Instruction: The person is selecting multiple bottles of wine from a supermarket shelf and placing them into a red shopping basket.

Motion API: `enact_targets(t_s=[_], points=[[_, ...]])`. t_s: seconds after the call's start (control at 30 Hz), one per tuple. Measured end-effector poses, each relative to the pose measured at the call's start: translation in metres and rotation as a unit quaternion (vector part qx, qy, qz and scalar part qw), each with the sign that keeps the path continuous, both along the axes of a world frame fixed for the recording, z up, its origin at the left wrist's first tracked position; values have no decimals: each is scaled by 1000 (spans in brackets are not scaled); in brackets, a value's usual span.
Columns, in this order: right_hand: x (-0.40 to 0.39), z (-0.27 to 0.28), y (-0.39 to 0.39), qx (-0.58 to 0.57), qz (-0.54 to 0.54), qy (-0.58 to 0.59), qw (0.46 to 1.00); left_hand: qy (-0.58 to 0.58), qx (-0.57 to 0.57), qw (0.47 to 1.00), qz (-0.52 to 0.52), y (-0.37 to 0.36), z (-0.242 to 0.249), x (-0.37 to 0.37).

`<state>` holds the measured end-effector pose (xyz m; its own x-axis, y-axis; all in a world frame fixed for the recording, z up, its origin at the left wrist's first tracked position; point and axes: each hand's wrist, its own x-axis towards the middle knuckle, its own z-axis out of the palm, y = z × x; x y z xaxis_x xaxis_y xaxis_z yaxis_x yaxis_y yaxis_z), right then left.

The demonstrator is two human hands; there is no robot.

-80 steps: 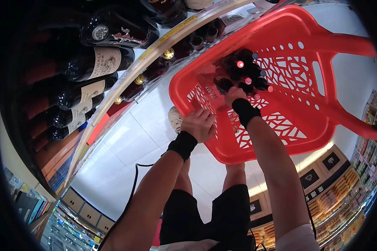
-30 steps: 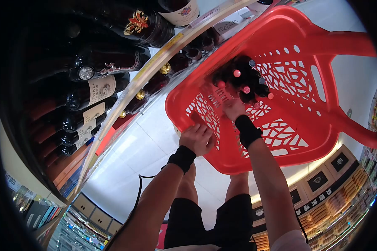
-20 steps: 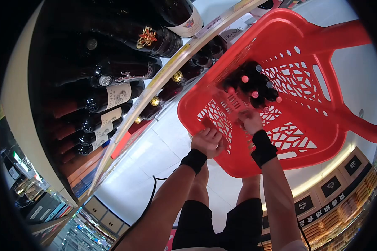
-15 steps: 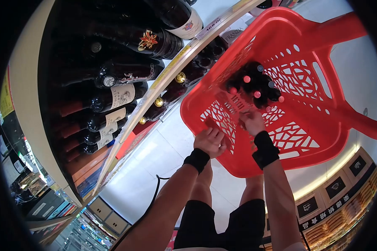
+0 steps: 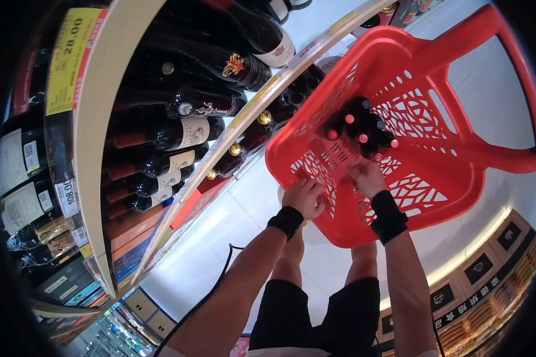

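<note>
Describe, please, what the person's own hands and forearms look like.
The left hand and right hand are gloveless, the forearms bare; each wears a wide black wristband, and a thin black cable runs beside the left forearm.

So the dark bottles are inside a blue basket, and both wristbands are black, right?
Almost! The basket is red, not blue; the head view shows it. The dark bottles are inside it, and the left wristband and right wristband are black.
</note>
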<state>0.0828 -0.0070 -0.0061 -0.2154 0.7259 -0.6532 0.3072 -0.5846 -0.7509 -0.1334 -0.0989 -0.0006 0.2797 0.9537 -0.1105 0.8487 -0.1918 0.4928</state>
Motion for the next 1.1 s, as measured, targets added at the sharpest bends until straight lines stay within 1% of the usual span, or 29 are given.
enact_targets(t_s=[0.03, 0.1, 0.2, 0.23, 0.3, 0.37, 0.43, 0.47, 0.5, 0.53, 0.57, 0.63, 0.67, 0.7, 0.77, 0.87, 0.97, 1.0, 1.1], points=[[0, 8, 6, 32, 15, -11, 999, -12, -20, 1000, 2, 1, 0, -3], [1, 34, 21, 65, 39, 15, 997, -36, -60, 998, 6, 4, -1, -6], [-2, 56, 41, 93, 60, 59, 992, -116, -168, 975, 87, 5, 6, -7], [-4, 64, 50, 102, 65, 72, 990, -143, -180, 966, 117, 5, 11, -9], [-13, 87, 66, 139, 79, 54, 986, -197, -213, 940, 181, -3, 18, -12], [-27, 99, 85, 167, 61, 79, 981, -257, -139, 931, 220, -5, 23, -14], [-42, 115, 109, 256, 99, 21, 961, -303, -83, 917, 248, -4, 30, -16], [-51, 121, 120, 232, 86, 53, 967, -319, -66, 910, 256, -3, 34, -17], [-59, 129, 135, 261, 116, 32, 958, -335, -48, 903, 265, -1, 42, -17], [-67, 136, 148, 332, 123, 26, 935, -335, -38, 902, 270, 4, 56, -15], [-75, 144, 161, 375, 133, -14, 917, -334, -27, 905, 262, 10, 67, -15], [-96, 159, 185, 378, 144, -34, 914, -334, -10, 908, 253, 12, 83, -15], [-109, 156, 195, 402, 127, -26, 906, -351, -10, 902, 253, 12, 90, -15], [-119, 156, 206, 432, 128, -54, 891, -366, -7, 896, 252, 14, 96, -17], [-137, 162, 224, 460, 123, -73, 876, -388, -2, 887, 250, 14, 106, -18], [-170, 151, 251, 551, 90, -153, 815, -416, 8, 876, 244, 11, 118, -11], [-185, 175, 259, 452, 117, -69, 882, -442, -27, 862, 247, 1, 120, -13], [-191, 174, 264, 411, 127, -66, 900, -441, -30, 862, 250, -2, 119, -13], [-206, 162, 275, 370, 121, -57, 919, -434, -43, 863, 256, -9, 115, -18]])
